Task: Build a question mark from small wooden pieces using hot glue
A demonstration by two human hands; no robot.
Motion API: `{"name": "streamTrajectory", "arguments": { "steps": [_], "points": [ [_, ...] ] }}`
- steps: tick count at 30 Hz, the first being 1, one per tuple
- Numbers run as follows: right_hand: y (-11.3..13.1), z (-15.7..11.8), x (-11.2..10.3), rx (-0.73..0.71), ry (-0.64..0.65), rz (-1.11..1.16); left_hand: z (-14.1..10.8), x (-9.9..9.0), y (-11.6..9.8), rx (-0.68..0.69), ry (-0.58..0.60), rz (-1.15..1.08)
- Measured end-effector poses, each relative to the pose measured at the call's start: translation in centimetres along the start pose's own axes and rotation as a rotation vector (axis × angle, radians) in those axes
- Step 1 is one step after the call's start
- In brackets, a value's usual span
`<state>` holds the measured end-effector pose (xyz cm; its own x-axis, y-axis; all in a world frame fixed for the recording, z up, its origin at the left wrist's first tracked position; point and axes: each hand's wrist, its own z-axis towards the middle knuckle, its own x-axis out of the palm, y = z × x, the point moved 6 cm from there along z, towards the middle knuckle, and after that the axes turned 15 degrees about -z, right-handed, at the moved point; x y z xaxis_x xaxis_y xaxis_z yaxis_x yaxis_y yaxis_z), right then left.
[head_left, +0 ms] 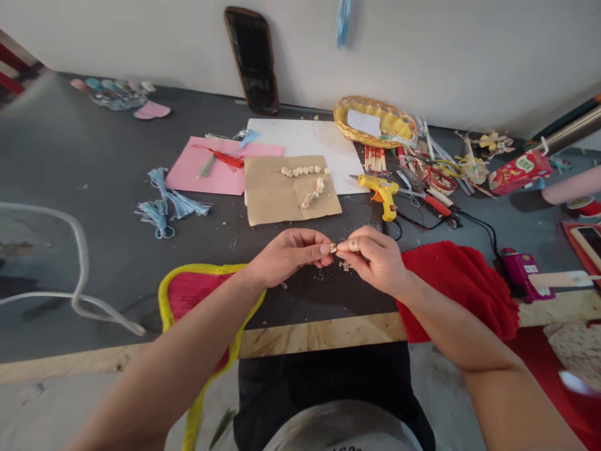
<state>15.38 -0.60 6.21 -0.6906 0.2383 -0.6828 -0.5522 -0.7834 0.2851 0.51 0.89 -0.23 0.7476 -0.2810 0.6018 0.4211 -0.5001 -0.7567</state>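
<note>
The left hand (300,254) and right hand (375,258) pinch a small piece (333,248) between them. Beyond the left hand, two knobbly strips (307,170) lie formed on brown card (267,203); loose bits (346,266) lie unassembled beside the right hand.

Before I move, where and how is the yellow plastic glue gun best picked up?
Probably by the handle of the yellow plastic glue gun, with the right hand coming from the near side. The handle points back toward the person, while the nozzle points left, so the fingers would stay clear of the tip.
</note>
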Motion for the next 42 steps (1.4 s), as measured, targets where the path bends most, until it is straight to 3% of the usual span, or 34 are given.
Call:
{"name": "streamTrajectory", "arguments": {
  "steps": [7,13,24,29,35,42],
  "points": [
    [-0.3,-0.1,-0.2,0.052,-0.002,0.026,-0.1,0.0,0.0,-0.008,-0.003,0.005],
    [-0.1,0.0,0.3,0.024,0.064,0.035,-0.1,0.0,0.0,-0.011,0.009,0.015],
    [0.1,0.1,0.4,-0.011,0.075,0.009,-0.1,0.1,0.0,-0.012,0.015,0.039],
    [-0.6,0.0,-0.4,0.073,0.042,0.123,-0.2,0.2,0.0,-0.035,0.017,0.036],
    [-0.5,-0.1,0.2,0.071,0.170,0.190,-0.3,0.5,0.3,-0.085,0.067,0.026],
    [-0.1,-0.1,0.6,0.041,0.125,0.149,-0.2,0.3,0.4,-0.101,0.042,0.039]
  ]
}}
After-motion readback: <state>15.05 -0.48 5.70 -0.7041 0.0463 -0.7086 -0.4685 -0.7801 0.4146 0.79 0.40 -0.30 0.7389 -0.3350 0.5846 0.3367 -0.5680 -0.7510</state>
